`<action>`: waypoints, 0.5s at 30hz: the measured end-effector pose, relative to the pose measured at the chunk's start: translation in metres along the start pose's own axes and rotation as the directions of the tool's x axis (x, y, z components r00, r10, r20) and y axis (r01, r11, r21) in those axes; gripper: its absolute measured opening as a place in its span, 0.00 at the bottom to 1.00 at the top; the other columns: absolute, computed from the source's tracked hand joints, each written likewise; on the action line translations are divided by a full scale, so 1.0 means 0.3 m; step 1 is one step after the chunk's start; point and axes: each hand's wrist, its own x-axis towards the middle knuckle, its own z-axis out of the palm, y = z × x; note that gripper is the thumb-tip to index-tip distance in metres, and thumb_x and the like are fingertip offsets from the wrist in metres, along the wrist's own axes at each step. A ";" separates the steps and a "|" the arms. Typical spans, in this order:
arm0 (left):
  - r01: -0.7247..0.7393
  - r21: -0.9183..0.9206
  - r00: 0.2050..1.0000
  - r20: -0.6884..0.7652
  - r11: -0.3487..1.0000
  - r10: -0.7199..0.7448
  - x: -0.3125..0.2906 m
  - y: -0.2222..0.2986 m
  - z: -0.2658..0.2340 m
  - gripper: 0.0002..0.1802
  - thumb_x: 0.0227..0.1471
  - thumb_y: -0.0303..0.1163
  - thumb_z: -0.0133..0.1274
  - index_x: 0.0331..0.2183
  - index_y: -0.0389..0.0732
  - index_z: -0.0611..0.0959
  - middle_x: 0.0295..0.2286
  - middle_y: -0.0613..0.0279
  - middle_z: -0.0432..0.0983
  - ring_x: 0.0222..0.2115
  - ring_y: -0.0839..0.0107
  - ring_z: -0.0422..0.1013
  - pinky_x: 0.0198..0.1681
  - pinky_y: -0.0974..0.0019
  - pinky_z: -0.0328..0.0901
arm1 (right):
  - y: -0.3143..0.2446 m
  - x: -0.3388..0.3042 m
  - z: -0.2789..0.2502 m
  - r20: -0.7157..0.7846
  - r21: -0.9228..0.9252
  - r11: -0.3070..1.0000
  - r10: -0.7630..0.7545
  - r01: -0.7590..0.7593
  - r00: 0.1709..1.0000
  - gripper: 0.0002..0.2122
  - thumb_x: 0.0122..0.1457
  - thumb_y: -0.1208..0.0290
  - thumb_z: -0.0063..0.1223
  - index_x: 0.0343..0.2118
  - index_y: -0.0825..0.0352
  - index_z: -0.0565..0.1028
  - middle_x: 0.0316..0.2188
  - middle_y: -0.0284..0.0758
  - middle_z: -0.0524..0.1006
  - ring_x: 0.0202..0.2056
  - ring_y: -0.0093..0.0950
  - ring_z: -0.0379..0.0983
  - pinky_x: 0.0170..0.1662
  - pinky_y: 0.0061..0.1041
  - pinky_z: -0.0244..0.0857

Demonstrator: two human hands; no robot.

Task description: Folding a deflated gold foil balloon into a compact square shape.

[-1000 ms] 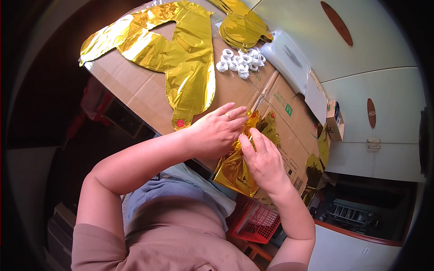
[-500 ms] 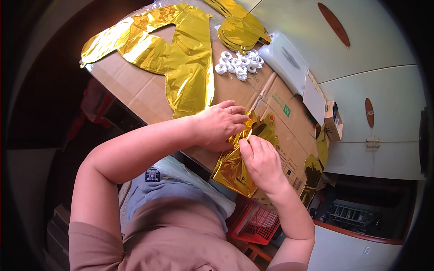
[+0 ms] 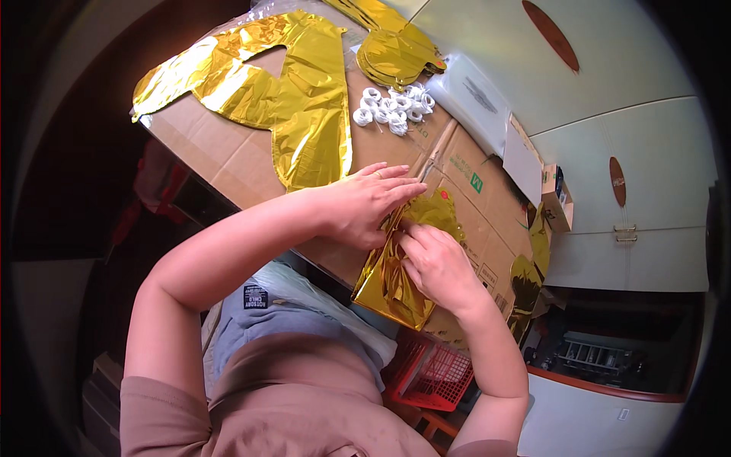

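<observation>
A shiny gold foil balloon [image 3: 392,293], partly folded, lies at the near edge of the cardboard between my hands. My left hand [image 3: 365,204] rests over its upper left side, fingers stretched out and the thumb lower down by the foil. My right hand [image 3: 438,266] is closed, its bent fingers pinching the foil near the middle; the fingertips are partly hidden. Just beyond the hands, a gold foil piece with a red spot [image 3: 444,196] shows. A large flat gold foil balloon [image 3: 312,126] with a curved outline is spread out at the far left.
Cardboard [image 3: 232,156] covers the table. Several white ribbon coils [image 3: 396,110] sit near a stack of gold foil balloons [image 3: 396,57]. A whitish plastic package [image 3: 472,99] lies by the pale cabinets [image 3: 640,152]. More gold foil [image 3: 525,286] is at right; a red basket [image 3: 438,373] stands below.
My left hand has flattened, its fingers reaching straighter across the foil. My right hand has shifted slightly left and down, tucking its fingertips into the fold. The view has shifted a little.
</observation>
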 end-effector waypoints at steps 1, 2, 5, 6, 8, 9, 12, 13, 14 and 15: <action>-0.011 -0.022 0.998 -0.065 1.000 0.010 -0.002 0.017 -0.008 0.38 0.39 0.35 0.62 0.55 0.37 0.73 0.54 0.47 0.71 0.60 0.50 0.62 0.64 0.49 0.55 | 0.010 -0.005 0.009 -0.005 0.021 1.000 0.009 -0.008 1.000 0.14 0.54 0.76 0.54 0.44 0.71 0.75 0.49 0.44 0.76 0.49 0.39 0.74 0.54 0.35 0.68; -0.046 -0.007 0.996 -0.081 0.999 0.045 -0.011 0.047 -0.013 0.32 0.39 0.34 0.60 0.49 0.37 0.76 0.49 0.50 0.72 0.55 0.52 0.65 0.60 0.51 0.58 | 0.016 -0.009 0.012 -0.009 0.042 0.999 0.017 -0.017 1.000 0.15 0.53 0.76 0.55 0.45 0.71 0.75 0.49 0.44 0.75 0.50 0.40 0.74 0.54 0.36 0.68; -0.221 0.059 0.966 -0.124 0.974 0.227 -0.070 0.159 0.021 0.12 0.40 0.33 0.57 0.32 0.39 0.79 0.33 0.58 0.73 0.40 0.60 0.71 0.48 0.56 0.66 | 0.023 -0.011 0.008 -0.046 0.131 0.991 0.043 -0.037 0.998 0.19 0.51 0.75 0.61 0.48 0.71 0.76 0.52 0.45 0.76 0.52 0.41 0.73 0.57 0.35 0.68; -0.315 0.098 0.935 -0.140 0.944 0.327 -0.102 0.183 0.044 0.07 0.41 0.33 0.55 0.25 0.41 0.78 0.28 0.62 0.70 0.35 0.63 0.71 0.43 0.58 0.66 | 0.028 -0.008 0.009 -0.053 0.146 0.989 0.038 -0.030 0.998 0.19 0.51 0.75 0.62 0.48 0.71 0.76 0.52 0.45 0.76 0.52 0.42 0.73 0.56 0.35 0.68; -0.410 0.045 0.912 -0.002 0.911 0.410 -0.138 0.216 0.058 0.08 0.44 0.34 0.52 0.27 0.40 0.79 0.29 0.61 0.70 0.38 0.62 0.71 0.47 0.59 0.67 | 0.034 -0.021 0.012 -0.070 0.179 0.983 0.049 -0.036 0.996 0.20 0.51 0.74 0.63 0.48 0.70 0.77 0.52 0.44 0.76 0.52 0.42 0.73 0.56 0.35 0.68; -0.419 0.051 0.908 0.039 0.907 0.417 -0.151 0.215 0.067 0.10 0.45 0.34 0.52 0.29 0.39 0.80 0.31 0.59 0.72 0.40 0.61 0.72 0.50 0.59 0.67 | 0.041 -0.024 0.025 -0.087 0.202 0.978 0.068 -0.049 0.994 0.19 0.50 0.73 0.65 0.47 0.69 0.78 0.52 0.44 0.76 0.52 0.42 0.73 0.56 0.35 0.68; -0.361 0.040 0.931 0.078 0.932 0.357 -0.170 0.198 0.091 0.13 0.48 0.34 0.53 0.35 0.37 0.82 0.39 0.55 0.75 0.47 0.58 0.72 0.55 0.57 0.65 | 0.056 -0.042 0.051 -0.144 0.268 0.962 0.088 -0.046 0.986 0.19 0.51 0.73 0.65 0.46 0.70 0.78 0.52 0.44 0.76 0.53 0.42 0.73 0.56 0.37 0.68; -0.327 0.032 0.943 0.078 0.944 0.324 -0.172 0.195 0.091 0.14 0.49 0.34 0.53 0.37 0.36 0.82 0.41 0.53 0.76 0.49 0.57 0.72 0.57 0.57 0.65 | 0.057 -0.050 0.062 -0.174 0.248 0.967 0.095 -0.050 0.980 0.19 0.51 0.72 0.65 0.47 0.70 0.77 0.52 0.44 0.75 0.53 0.42 0.72 0.57 0.37 0.66; -0.323 0.044 0.944 0.087 0.945 0.318 -0.176 0.196 0.086 0.15 0.50 0.34 0.55 0.38 0.35 0.82 0.42 0.52 0.76 0.50 0.56 0.72 0.57 0.56 0.65 | 0.053 -0.063 0.074 -0.205 0.228 0.972 0.103 -0.055 0.973 0.19 0.52 0.71 0.64 0.48 0.70 0.77 0.53 0.44 0.75 0.54 0.43 0.71 0.58 0.38 0.65; -0.319 0.056 0.945 0.097 0.946 0.313 -0.174 0.201 0.076 0.15 0.51 0.34 0.56 0.39 0.34 0.82 0.44 0.51 0.76 0.50 0.56 0.72 0.56 0.55 0.66 | 0.047 -0.077 0.084 -0.236 0.208 0.976 0.112 -0.062 0.965 0.20 0.53 0.70 0.64 0.49 0.70 0.76 0.53 0.44 0.74 0.54 0.43 0.71 0.59 0.38 0.64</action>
